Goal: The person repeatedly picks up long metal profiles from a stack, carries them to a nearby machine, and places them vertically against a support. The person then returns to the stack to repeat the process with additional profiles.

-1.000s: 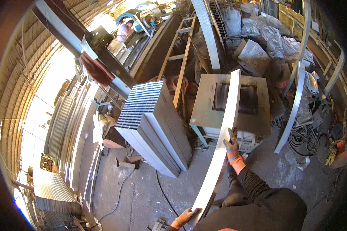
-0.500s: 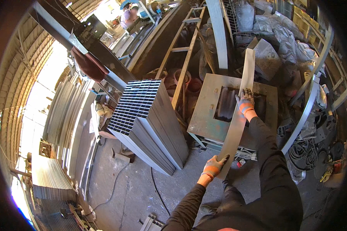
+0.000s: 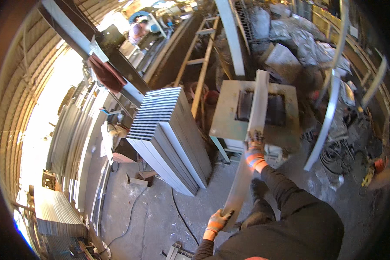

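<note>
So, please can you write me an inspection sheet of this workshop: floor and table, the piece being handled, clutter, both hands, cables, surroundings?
Surface: dusty concrete floor; grey metal table with a dark rectangular opening in its top.
Job's things: long pale metal strip, held slanted over the table.
Clutter: stack of metal panels leaning on the floor; wooden ladder; crumpled sheeting.
Grippers: left hand, gloved, grips the strip's lower end; right hand, gloved, grips it midway.
Cables: black cable on the floor; coiled cables at right.
Surroundings: corrugated sheets at left; another person far back.
</note>
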A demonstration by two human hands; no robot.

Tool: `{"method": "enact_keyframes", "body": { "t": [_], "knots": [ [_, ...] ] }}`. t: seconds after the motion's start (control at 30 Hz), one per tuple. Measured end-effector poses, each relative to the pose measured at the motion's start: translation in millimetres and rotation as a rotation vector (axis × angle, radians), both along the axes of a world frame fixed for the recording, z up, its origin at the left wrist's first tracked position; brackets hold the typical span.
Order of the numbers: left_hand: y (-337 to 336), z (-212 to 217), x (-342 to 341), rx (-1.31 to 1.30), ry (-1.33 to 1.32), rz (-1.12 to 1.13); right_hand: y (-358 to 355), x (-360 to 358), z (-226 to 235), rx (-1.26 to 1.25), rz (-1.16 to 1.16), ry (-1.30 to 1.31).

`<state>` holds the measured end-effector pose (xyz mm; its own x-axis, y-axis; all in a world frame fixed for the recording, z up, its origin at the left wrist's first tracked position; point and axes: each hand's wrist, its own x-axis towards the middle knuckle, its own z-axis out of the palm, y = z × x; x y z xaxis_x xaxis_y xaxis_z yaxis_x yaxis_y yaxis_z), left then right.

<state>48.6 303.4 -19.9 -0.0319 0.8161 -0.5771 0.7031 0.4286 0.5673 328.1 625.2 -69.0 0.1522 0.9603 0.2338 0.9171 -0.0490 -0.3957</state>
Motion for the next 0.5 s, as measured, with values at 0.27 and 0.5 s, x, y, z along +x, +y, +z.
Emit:
{"method": "enact_keyframes", "body": {
  "t": [0.27, 0.5],
  "knots": [
    [-199.9, -12.8, -107.3, 0.003, 0.027, -0.009, -199.6, -100.9, 16.3, -0.072, 0.037, -0.067],
    [-296.3, 21.8, -145.1, -0.025, 0.086, 0.047, -298.6, -131.3, 34.1, -0.079, 0.148, -0.143]
  ]
}}
